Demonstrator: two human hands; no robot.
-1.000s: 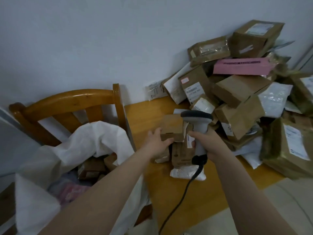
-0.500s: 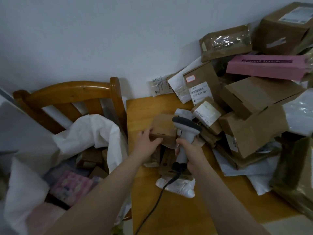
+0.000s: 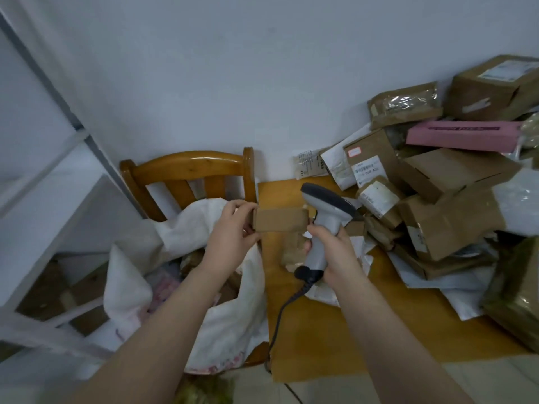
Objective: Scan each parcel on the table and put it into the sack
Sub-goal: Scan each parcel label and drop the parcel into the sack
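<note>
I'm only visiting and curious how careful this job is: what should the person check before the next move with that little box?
1. Grip on the small box: ok, the left hand curls its fingers round one end.
2. Scanner in the right hand: ok, gripped by the handle.
3. Label scanned: cannot tell, the face that shows is plain cardboard.
4. Sack mouth open: ok, parcels show inside.
5. Box above the sack: not ok, it hangs over the table edge, beside the sack.
</note>
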